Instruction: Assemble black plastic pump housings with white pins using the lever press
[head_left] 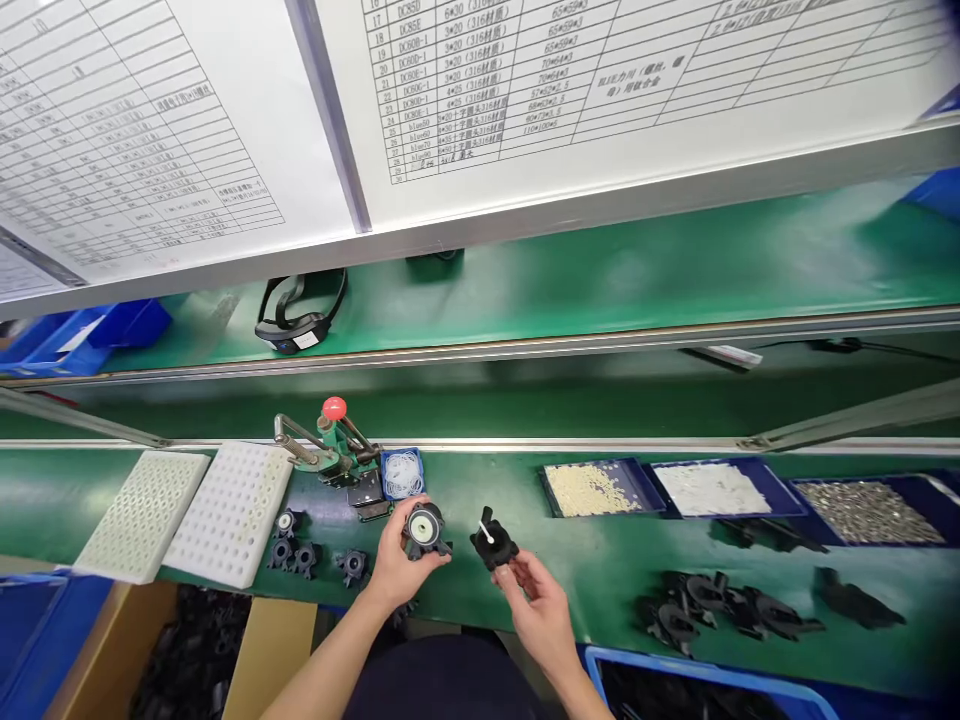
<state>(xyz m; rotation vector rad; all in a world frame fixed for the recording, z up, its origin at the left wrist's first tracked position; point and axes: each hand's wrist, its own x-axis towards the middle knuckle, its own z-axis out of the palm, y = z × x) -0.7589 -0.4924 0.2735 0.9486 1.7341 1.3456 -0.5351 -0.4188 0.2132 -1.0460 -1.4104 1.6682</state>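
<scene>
My left hand [395, 562] is closed round a black plastic housing with a white round insert [425, 529], held just above the green bench. Close beside it, my right hand [534, 598] grips a second black plastic part [493, 545] with a small white pin sticking out of its top. The two parts sit a short gap apart. Several similar black housings [300, 553] stand on the bench just left of my left hand.
Two white perforated trays [191, 512] lie at the left, with a red-knobbed toggle press [332, 440] and a small blue box of white rings [403, 474] behind my hands. Three dark trays of small parts [739, 489] and loose black parts [720, 610] lie right. A blue bin [705, 685] sits below.
</scene>
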